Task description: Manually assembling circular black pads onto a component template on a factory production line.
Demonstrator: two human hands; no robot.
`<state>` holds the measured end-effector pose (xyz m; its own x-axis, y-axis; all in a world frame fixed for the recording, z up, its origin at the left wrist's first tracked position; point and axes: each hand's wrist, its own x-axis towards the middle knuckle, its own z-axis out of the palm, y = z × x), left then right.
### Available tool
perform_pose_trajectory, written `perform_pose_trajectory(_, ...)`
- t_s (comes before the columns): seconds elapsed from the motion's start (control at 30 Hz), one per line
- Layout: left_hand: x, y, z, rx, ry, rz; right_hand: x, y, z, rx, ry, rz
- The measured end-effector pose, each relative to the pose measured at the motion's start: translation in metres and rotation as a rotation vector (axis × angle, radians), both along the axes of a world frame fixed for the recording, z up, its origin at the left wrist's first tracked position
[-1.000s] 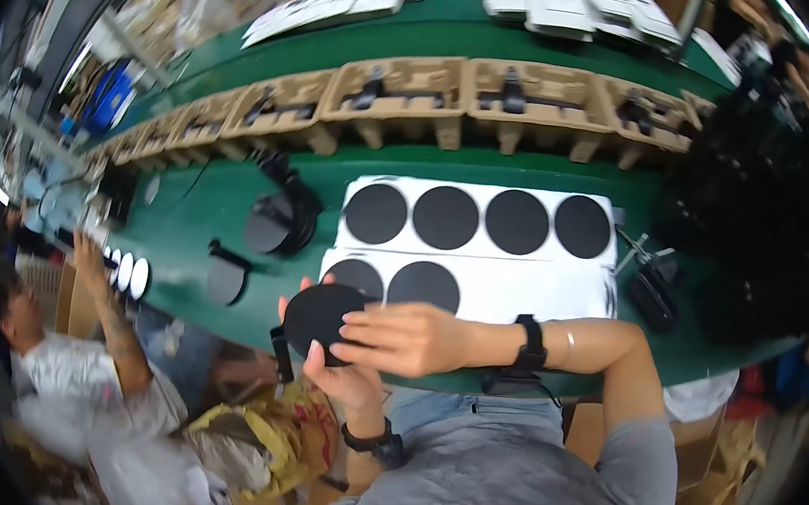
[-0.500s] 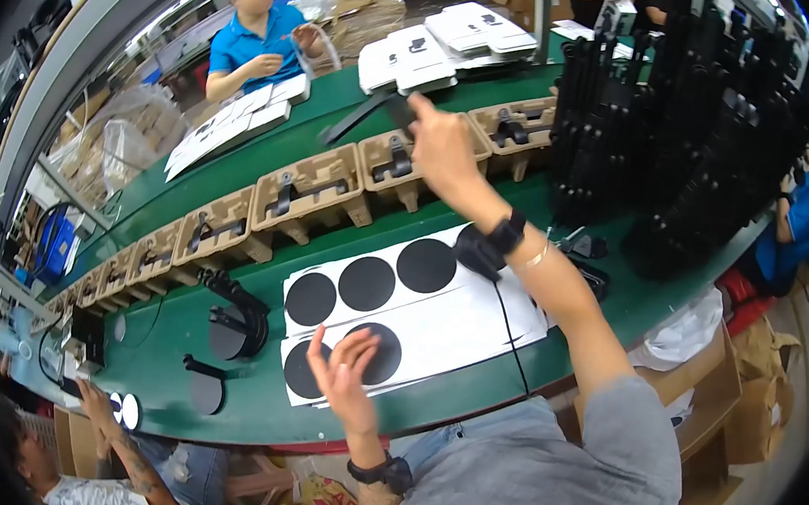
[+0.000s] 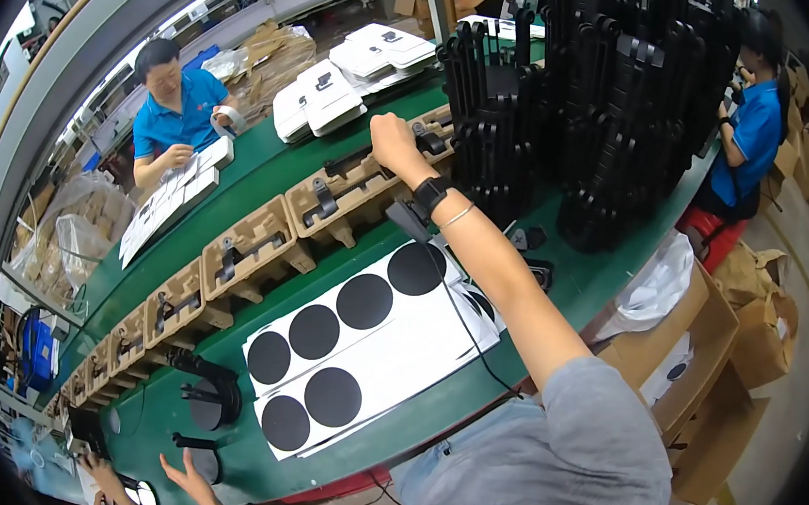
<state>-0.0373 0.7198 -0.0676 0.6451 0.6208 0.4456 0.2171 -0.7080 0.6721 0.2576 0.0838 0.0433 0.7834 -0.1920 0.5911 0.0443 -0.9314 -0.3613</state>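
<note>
My right hand [image 3: 397,145] reaches over the row of moulded cardboard trays [image 3: 254,248], its fingers closed at one end of a black bar-shaped part [image 3: 343,163]. That bar slants across a tray edge; the fingertips are hidden behind the hand. At the lower left, my left hand [image 3: 192,487] has its fingers spread and holds nothing. It is nearest to a black stand with a round base [image 3: 207,465]. Between my arms lie white sheets [image 3: 383,372] bearing several black round pads [image 3: 333,397]. A dark boxy device [image 3: 410,220] with a cable hangs under my right wrist.
Tall stacks of black stands [image 3: 621,127] crowd the right of the green table [image 3: 560,258]. More black stands [image 3: 207,404] stand at the left. Flat white cartons [image 3: 317,103] lie across the table, near a worker in blue [image 3: 180,104]. An open cardboard box [image 3: 675,376] is at my right.
My right hand has brought the black bar down onto the tray row. My left hand has moved from the round pads to the lower left. The whole view has shifted.
</note>
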Motion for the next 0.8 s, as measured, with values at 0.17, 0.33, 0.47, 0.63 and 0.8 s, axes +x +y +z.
perform_pose_trajectory(0.17, 0.017, 0.033, 0.012, -0.283, 0.395, -0.453, -0.011, -0.004, -0.015, -0.065, -0.055, -0.036)
perform_pose_trajectory(0.33, 0.013, 0.001, 0.045, -0.345, 0.721, -0.541, -0.031, 0.008, -0.023, -0.068, -0.107, -0.144)
perform_pose_trajectory(0.47, 0.013, 0.042, 0.0, -0.017, 0.644, -0.601, -0.036, 0.004, -0.022, -0.229, -0.035, -0.126)
perform_pose_trajectory(0.63, -0.008, 0.012, 0.009, 0.003, 0.472, -0.432, -0.049, -0.02, -0.019, -0.463, 0.139, -0.077)
perform_pose_trajectory(0.8, -0.009, 0.003, 0.006, -0.271, 0.14, -0.362, -0.042, -0.02, 0.006, -0.481, 0.142, -0.132)
